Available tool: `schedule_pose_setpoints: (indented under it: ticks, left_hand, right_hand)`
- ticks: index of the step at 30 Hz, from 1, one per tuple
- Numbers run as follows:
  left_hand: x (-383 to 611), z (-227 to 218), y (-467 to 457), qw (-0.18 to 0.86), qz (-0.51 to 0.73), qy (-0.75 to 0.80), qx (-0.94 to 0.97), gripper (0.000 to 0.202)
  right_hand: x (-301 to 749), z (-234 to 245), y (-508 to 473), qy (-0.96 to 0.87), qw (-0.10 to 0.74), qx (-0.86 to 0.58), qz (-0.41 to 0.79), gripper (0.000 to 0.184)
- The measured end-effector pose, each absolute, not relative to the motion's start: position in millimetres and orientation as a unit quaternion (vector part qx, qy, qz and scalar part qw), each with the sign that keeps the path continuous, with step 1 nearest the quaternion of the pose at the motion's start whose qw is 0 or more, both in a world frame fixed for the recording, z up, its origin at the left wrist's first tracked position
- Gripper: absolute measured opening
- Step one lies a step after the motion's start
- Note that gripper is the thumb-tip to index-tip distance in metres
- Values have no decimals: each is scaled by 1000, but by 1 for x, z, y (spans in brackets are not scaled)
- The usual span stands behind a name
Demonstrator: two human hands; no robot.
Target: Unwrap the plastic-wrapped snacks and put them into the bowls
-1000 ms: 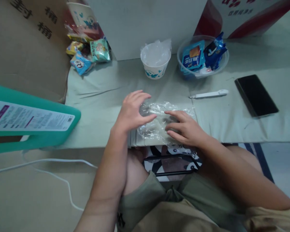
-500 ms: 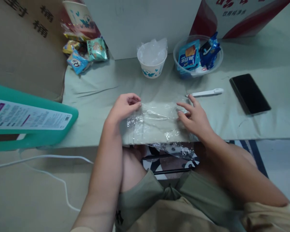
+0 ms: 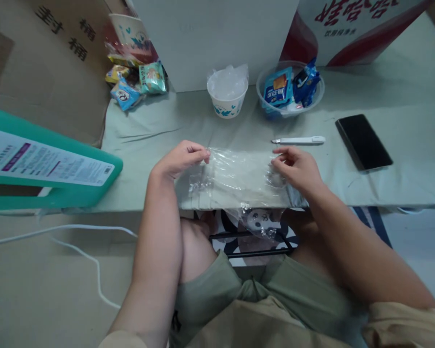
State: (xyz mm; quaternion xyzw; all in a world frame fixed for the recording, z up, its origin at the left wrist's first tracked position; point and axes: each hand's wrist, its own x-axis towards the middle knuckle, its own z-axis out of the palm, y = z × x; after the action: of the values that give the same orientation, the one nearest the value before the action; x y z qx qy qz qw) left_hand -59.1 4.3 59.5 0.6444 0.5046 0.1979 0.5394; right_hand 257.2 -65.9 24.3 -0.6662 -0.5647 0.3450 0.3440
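A clear, crinkled plastic bag or film [image 3: 239,176] lies on the green cloth and hangs over the table's front edge. My left hand [image 3: 184,157] pinches its upper left corner between thumb and fingers. At the upper right, my right hand [image 3: 297,169] pinches the film in the same way, drawing the top edge out between the two hands. Just beyond my right hand rests a white utility knife [image 3: 299,140], with its tip pointing left. It is apart from my fingers.
Behind stand a paper cup [image 3: 227,101] with a clear liner and a plastic bowl [image 3: 321,92] of blue snack packets. Phone [image 3: 364,142] at right, green jug [image 3: 108,166] at left, snack packets [image 3: 126,94] at back left. White cartons [image 3: 217,38] block the rear.
Both hands have closed into pinches on the film's upper corners, and its top edge is lifted and straighter. My right hand has moved slightly clear of the knife. The view has shifted a little.
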Motion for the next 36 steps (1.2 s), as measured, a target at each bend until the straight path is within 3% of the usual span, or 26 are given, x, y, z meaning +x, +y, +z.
schedule_pose_setpoints:
  ticks: [2, 7, 10, 16, 20, 23, 25, 28, 30, 33, 36]
  left_hand:
    - [-58, 57, 3, 518, 212, 531, 636, 22]
    - [-53, 53, 2, 496, 259, 595, 577, 26]
    - [-45, 54, 0, 487, 286, 611, 555, 32]
    - [-34, 39, 9, 374, 313, 664, 567, 37]
    - [-51, 32, 14, 231, 384, 691, 567, 21]
    - [-63, 46, -11, 114, 429, 624, 643, 38]
    - [-63, 59, -39, 136, 370, 527, 753, 42]
    - [-52, 66, -75, 185, 152, 423, 874, 65]
    - [-46, 62, -87, 195, 37, 416, 887, 65]
    - [-44, 55, -88, 209, 9, 434, 877, 32]
    - [-47, 59, -84, 260, 106, 457, 844, 19]
  right_hand:
    - [262, 26, -66, -576, 366, -662, 310, 11]
    - [272, 21, -61, -506, 440, -658, 342, 3]
    - [280, 15, -52, -476, 430, -691, 332, 14]
    - [292, 31, -67, -603, 451, -646, 124, 35]
    - [289, 46, -105, -822, 300, -444, 194, 42]
    - [289, 44, -120, -875, 159, -403, 214, 66]
    - [290, 39, -123, -876, 89, -423, 214, 81]
    - [289, 34, -121, -870, 10, -442, 219, 89]
    - [287, 31, -122, -864, -24, -452, 222, 91]
    - [283, 26, -125, -860, -34, -459, 218, 90]
    - [281, 24, -127, -865, 36, -459, 199, 59]
